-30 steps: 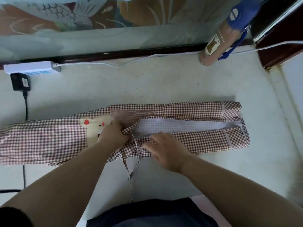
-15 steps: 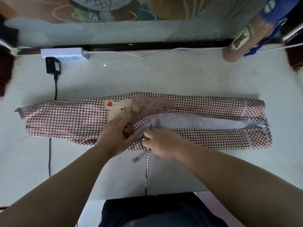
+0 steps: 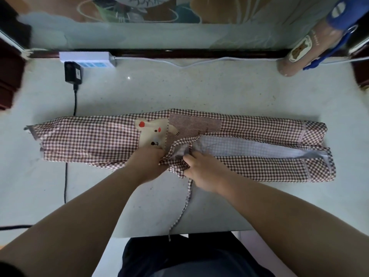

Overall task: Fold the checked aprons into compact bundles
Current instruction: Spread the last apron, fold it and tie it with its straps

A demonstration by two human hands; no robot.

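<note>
The head camera shows the checked apron (image 3: pixel 89 140) on the counter (image 3: pixel 199 92), folded along its length into one long thin strip. That part looks done. It is not a small bundle yet, so folding it end to end is left to do. The right hand (image 3: pixel 203 172) has a tight grip on a bunch of cloth in the middle, with the thumb on top. The left hand (image 3: pixel 147 162) touches the cloth right beside it. Its fingertips are blurry and tucked in, so I cannot tell its grip. A tie string (image 3: pixel 185 204) hangs over the counter's near edge. No other aprons show.
</note>
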